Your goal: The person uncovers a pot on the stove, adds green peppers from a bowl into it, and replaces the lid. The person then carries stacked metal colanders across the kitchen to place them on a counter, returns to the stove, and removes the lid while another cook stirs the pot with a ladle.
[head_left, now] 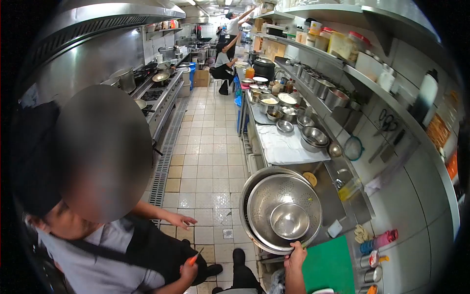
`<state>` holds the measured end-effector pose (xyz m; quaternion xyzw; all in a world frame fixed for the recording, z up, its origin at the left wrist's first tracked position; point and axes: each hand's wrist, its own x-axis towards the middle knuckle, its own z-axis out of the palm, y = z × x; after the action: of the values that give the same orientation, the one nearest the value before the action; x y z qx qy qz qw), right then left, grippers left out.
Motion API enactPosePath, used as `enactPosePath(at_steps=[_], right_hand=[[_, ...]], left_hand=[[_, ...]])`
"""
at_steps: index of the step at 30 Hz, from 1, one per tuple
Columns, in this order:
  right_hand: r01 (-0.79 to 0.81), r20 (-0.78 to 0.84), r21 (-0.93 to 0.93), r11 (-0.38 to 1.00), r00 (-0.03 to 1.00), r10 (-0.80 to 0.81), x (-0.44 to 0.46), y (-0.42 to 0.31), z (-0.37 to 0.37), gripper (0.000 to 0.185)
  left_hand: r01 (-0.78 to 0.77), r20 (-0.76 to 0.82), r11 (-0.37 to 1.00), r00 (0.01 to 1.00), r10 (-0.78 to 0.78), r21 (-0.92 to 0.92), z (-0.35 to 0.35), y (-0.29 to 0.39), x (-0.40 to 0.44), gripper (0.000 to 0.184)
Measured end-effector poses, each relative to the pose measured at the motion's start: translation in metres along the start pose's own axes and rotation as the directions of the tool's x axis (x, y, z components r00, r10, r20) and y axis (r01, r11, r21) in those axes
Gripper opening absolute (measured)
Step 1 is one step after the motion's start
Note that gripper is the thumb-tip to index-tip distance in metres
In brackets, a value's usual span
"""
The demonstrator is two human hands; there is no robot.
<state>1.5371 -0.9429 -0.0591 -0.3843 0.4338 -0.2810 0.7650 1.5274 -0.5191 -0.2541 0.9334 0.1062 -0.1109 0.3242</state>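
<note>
My right hand [295, 256] is closed on the near rim of a large metal bowl [243, 209]. Nested inside it is a perforated steel colander [262, 196], and a small steel bowl [290, 221] sits in the colander. The stack is over the front edge of the sink; what supports it underneath is hidden. Just beside my right hand lies a green cutting board [329, 267]. My left hand is out of view.
At left stands a co-worker [98, 255] holding an orange-handled knife [194, 259]. A steel sink [330, 196] and a counter with a white cloth [289, 144] and bowls run along the right. Stoves [159, 95] line the left. Two people are farther down the aisle.
</note>
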Motion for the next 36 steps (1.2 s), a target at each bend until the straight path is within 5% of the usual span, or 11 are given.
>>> enactPosePath(at_steps=[1, 4, 7, 12, 16, 18, 19, 22, 25, 29, 36], right_hand=[[-0.018, 0.001, -0.026, 0.999, 1.000, 0.018, 0.014, 0.003, 0.018, 0.037], [0.000, 0.010, -0.156, 0.988, 1.000, 0.002, 0.068, 0.021, 0.075, 0.025], [-0.063, 0.006, -0.346, 0.936, 0.998, 0.070, 0.119, 0.036, 0.150, 0.019], [-0.213, 0.135, -0.458, 0.863, 0.943, 0.305, 0.161, 0.029, 0.303, 0.020], [-0.212, 0.261, -0.483, 0.850, 0.892, 0.370, 0.227, 0.086, 0.404, 0.021], [-0.221, 0.322, -0.484, 0.847, 0.855, 0.407, 0.243, 0.105, 0.470, 0.020], [-0.222, 0.331, -0.500, 0.837, 0.845, 0.421, 0.255, 0.120, 0.500, 0.018], [-0.251, 0.310, -0.572, 0.781, 0.815, 0.490, 0.292, 0.158, 0.588, 0.017], [-0.247, 0.328, -0.527, 0.813, 0.823, 0.463, 0.324, 0.183, 0.680, 0.018], [-0.236, 0.291, -0.527, 0.816, 0.852, 0.434, 0.355, 0.169, 0.795, 0.020], [-0.180, 0.221, -0.450, 0.874, 0.926, 0.305, 0.463, 0.191, 0.978, 0.024]], left_hand=[[-0.010, -0.027, 0.990, 1.000, 0.006, -0.138, 0.009, -0.038, -0.005, 0.033], [0.083, 0.094, 0.981, 0.993, -0.067, -0.174, -0.019, -0.053, -0.021, 0.043], [0.124, 0.313, 0.992, 0.942, -0.119, 0.005, -0.044, -0.014, 0.098, 0.050], [-0.266, 0.769, 0.863, 0.608, -0.196, 0.430, -0.106, 0.011, 0.295, 0.062], [-0.364, 0.805, 0.769, 0.505, -0.310, 0.525, -0.158, -0.039, 0.354, 0.072], [-0.259, 0.777, 0.790, 0.500, -0.382, 0.555, -0.160, -0.104, 0.363, 0.075], [-0.143, 0.718, 0.794, 0.542, -0.436, 0.591, -0.170, -0.108, 0.361, 0.071], [-0.156, 0.740, 0.770, 0.445, -0.505, 0.619, -0.194, -0.110, 0.359, 0.065], [-0.007, 0.748, 0.825, 0.425, -0.510, 0.566, -0.213, -0.098, 0.395, 0.055], [0.317, 0.667, 0.815, 0.469, -0.579, 0.484, -0.214, -0.052, 0.529, 0.056], [0.801, 0.531, 0.598, 0.502, -0.683, 0.012, -0.244, 0.126, 0.854, 0.059]])
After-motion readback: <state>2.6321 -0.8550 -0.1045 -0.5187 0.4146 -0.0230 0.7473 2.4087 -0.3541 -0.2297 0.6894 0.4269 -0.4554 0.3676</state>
